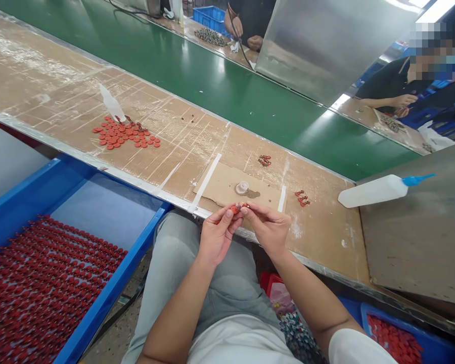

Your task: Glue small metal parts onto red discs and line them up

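Observation:
My left hand [217, 237] is closed in a pinch on a small red disc [234, 209] above the table's front edge. My right hand [271, 226] pinches close against it, its fingertips on a small piece with a pale spot whose kind I cannot make out. The fingertips of both hands nearly touch and partly cover what they hold. Just beyond them, a small clear cup [241, 187] stands on a cardboard sheet [216, 188], beside a dark wet stain. Small red figures with dark parts [302, 198] lie to the right, and a similar cluster [264, 161] lies farther back.
Many red discs [117, 134] are heaped at left beside a white bottle [111, 102]. Another white bottle with a blue nozzle [375, 192] lies at right. A blue tray [144, 230] holds rows of red pieces. Beyond the green belt [212, 76], other people work.

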A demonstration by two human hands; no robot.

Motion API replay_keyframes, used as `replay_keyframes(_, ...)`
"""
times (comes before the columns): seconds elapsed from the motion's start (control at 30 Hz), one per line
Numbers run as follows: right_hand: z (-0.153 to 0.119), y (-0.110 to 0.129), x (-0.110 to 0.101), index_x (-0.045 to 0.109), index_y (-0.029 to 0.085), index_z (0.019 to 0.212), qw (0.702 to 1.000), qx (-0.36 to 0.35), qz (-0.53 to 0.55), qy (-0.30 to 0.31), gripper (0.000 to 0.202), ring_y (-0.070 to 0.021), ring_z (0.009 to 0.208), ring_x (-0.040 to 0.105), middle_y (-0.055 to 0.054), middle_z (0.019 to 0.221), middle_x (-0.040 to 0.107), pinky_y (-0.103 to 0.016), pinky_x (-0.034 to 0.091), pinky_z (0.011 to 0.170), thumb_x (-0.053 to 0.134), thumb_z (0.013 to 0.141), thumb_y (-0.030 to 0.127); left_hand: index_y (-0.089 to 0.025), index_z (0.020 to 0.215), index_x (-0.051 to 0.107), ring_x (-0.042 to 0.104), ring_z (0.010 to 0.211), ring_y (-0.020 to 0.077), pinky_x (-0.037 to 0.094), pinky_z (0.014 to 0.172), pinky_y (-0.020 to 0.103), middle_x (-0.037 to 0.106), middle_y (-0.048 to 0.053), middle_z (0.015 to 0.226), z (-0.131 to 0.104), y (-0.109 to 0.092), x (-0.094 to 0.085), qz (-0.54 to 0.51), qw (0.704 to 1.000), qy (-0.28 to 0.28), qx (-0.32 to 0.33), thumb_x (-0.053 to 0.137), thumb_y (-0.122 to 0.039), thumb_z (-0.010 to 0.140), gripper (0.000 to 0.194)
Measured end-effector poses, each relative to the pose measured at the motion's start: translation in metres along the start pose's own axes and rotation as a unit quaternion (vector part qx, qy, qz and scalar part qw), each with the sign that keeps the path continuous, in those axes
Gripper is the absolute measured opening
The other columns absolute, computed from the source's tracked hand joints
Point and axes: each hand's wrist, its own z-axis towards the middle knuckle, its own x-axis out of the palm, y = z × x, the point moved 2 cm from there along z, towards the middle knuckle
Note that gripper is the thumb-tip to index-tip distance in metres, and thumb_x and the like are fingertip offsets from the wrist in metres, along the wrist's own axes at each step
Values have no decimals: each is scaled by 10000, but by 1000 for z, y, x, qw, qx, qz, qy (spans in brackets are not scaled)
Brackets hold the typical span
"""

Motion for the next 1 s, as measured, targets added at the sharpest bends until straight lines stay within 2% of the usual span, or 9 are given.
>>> replay_keyframes(0.33,0,4,1,756,274,893,1000,-21,-20,5,185,-194,790,732,7,913,753,-348,643,760,766,714,227,-167,947,734,717,852,138,561,810,221,760,66,952,0,1,-2,4,1000,-6,3,750,-231,733,223)
replay_keyframes(0.53,0,9,2,757,277,889,998,-31,-52,9,184,-202,806,732,5,903,753,-353,640,773,768,709,241,-159,927,737,718,856,155,562,849,264,756,78,972,1,0,-2,10,1000,-20,0,776,-247,700,246)
replay_keyframes(1.0,-3,2,-1,747,325,927,993,-72,-92,26,246,-208,828,730,33,941,745,-353,631,789,756,719,193,-164,923,749,713,860,142,571,821,234,760,70,953,0,-2,-4,21,999,-18,24,765,-229,714,220)
